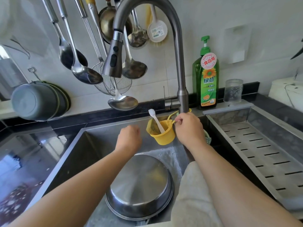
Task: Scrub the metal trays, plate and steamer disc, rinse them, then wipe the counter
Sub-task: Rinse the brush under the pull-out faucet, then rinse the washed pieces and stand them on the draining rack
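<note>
A round metal tray (139, 185) lies upside down in the sink (78, 154), with soapy water around it. My left hand (128, 139) hovers above the sink behind the tray, its fingers curled in with nothing visible in them. My right hand (188, 128) is at the base of the faucet (182, 95), pinching the handle of a yellow plastic cup (161, 133) that hangs there. A white plastic spoon (156, 120) stands in the cup. A pale cloth (193, 194) hangs over the sink divider under my right forearm.
A slotted metal drain rack (262, 153) fills the right basin. Green dish soap bottle (207, 76) and a glass jar (232, 90) stand behind it. Ladles and a wire strainer (113, 86) hang on the wall above the sink. Grey bowls (37, 100) lean at the left. The dark counter (24, 153) lies left.
</note>
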